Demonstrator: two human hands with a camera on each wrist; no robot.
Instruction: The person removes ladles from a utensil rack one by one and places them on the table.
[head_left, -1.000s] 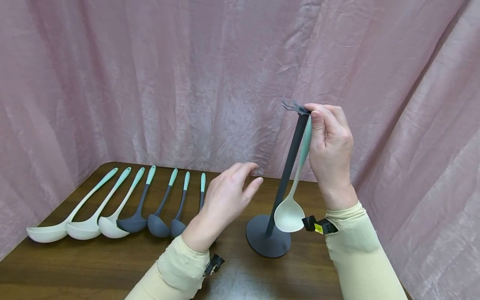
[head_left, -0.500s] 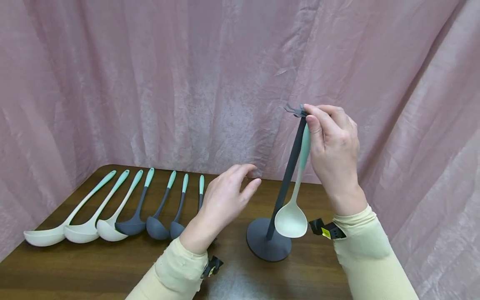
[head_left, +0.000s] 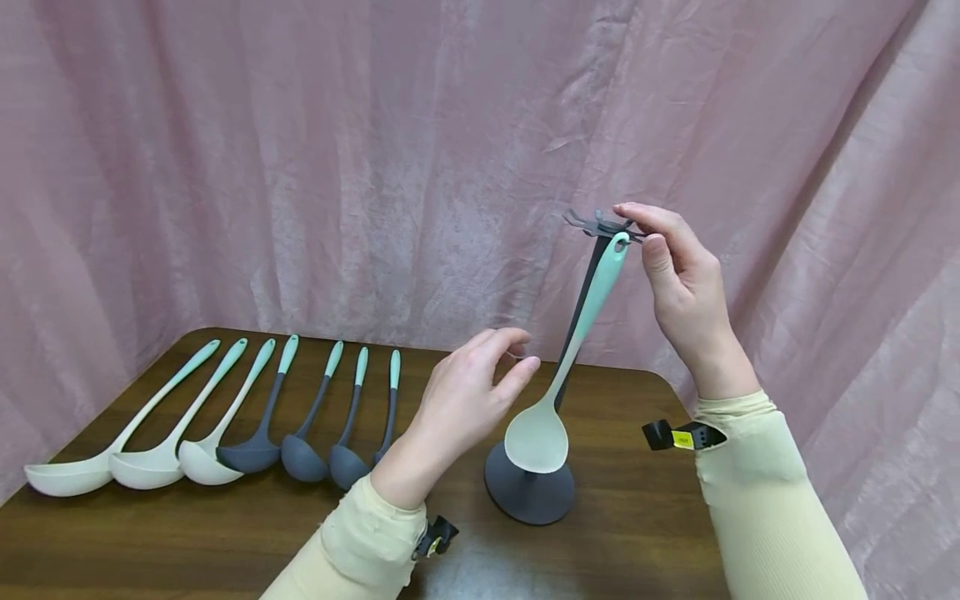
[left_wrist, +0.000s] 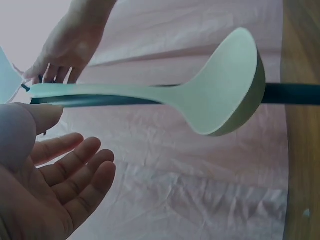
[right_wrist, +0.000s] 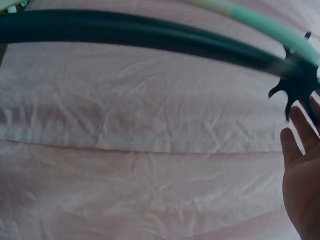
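Note:
A cream ladle with a mint handle hangs by the hole in its handle from the hooked top of a dark grey utensil stand. Its bowl is in front of the pole, above the round base. My right hand is at the hooks right of the handle, index fingertip at the hooked top and thumb below it, away from the ladle. In the right wrist view, fingers reach up to the star-shaped hooks. My left hand is held left of the ladle, fingers loosely bent and holding nothing.
A row of ladles lies on the left of the brown wooden table: several cream ones at the far left, then several dark grey ones, all with mint handles. My left forearm partly covers the last. Pink curtains hang behind.
The right hand has come off the ladle's handle and shifted right. The ladle has swung left, from beside the pole to in front of it. The left hand has barely moved.

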